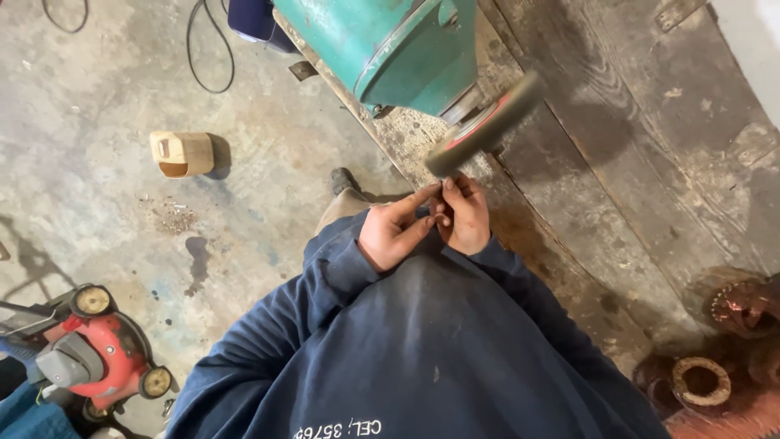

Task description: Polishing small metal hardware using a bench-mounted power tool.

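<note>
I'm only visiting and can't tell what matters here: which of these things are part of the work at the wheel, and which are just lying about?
In use:
left hand
right hand, both pinching something too small to make out
grinding wheel
green grinder
wooden bench

Lying about:
tan container
red mower
black cable
rusty rings
</note>
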